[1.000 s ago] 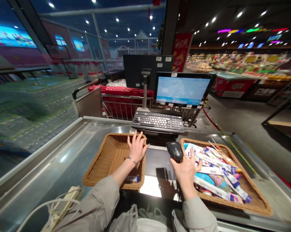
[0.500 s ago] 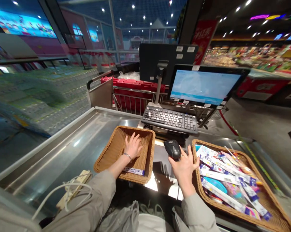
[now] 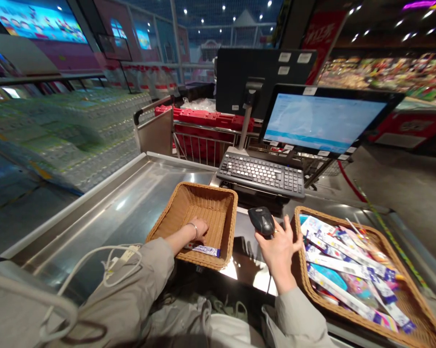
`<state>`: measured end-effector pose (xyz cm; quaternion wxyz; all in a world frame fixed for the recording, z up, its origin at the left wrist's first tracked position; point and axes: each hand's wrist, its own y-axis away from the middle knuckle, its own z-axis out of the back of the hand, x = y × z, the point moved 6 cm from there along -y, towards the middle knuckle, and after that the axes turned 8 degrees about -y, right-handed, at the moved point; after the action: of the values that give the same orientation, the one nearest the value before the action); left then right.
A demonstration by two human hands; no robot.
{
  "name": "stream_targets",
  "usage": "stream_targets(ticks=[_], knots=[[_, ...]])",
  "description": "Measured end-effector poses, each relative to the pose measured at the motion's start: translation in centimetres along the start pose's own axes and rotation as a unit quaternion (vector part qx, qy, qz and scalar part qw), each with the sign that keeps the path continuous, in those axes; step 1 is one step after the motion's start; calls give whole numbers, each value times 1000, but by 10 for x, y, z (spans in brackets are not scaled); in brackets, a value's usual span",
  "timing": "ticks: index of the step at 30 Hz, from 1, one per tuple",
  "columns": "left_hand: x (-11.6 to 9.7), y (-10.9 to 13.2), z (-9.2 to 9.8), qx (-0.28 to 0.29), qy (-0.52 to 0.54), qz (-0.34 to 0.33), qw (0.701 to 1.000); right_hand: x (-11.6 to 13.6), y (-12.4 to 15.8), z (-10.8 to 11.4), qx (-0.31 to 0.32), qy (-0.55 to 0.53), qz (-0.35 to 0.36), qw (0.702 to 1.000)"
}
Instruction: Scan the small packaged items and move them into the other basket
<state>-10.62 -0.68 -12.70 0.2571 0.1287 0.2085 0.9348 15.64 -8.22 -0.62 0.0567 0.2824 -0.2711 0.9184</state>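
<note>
My left hand (image 3: 199, 229) reaches down into the left wicker basket (image 3: 233, 227), its fingers bent down beside a white and purple packet (image 3: 207, 250) on the basket floor. Whether the fingertips touch the packet is hidden. In my right hand (image 3: 278, 244) is a black handheld scanner (image 3: 261, 221), gripped at its near end between thumb and fingers, with some fingers spread. The right wicker basket (image 3: 300, 251) stands just right of that hand, holding several long white and purple packets (image 3: 337, 263) and other colourful wrapped items.
A keyboard (image 3: 261, 173) and a lit monitor (image 3: 321, 121) stand behind the baskets. The metal counter (image 3: 105, 208) has a raised rim. White cables (image 3: 94, 251) loop near my left sleeve. Behind the counter is a cart (image 3: 203, 140) with red crates.
My left hand has moved lower and nearer in the left basket, its spread fingers now bent down by the packet. My right hand stays on the scanner. The view has shifted slightly.
</note>
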Motion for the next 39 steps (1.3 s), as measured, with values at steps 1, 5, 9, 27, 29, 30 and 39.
stream_targets(ticks=[1,5,9,27,29,30,39], knots=[[-3,-2,-8,21,-6,-11,1000,-1,0,0,-2,-1,-1,1000],[-15,-9,-30,73,-25,-42,996,-4,1,0,-7,4,-6,1000],[-24,-10,-38,77,-39,-60,994,-6,2,1,-14,5,1,1000],[27,-25,2,-57,-35,21,998,-12,7,0,-2,8,-39,999],[32,-24,3,-82,-29,38,995,-13,7,0,1,12,-42,999],[33,-24,1,-86,-26,41,995,-13,7,0,1,16,-43,999],[51,-18,-17,-55,-8,58,997,-15,9,1,-10,20,-31,999]])
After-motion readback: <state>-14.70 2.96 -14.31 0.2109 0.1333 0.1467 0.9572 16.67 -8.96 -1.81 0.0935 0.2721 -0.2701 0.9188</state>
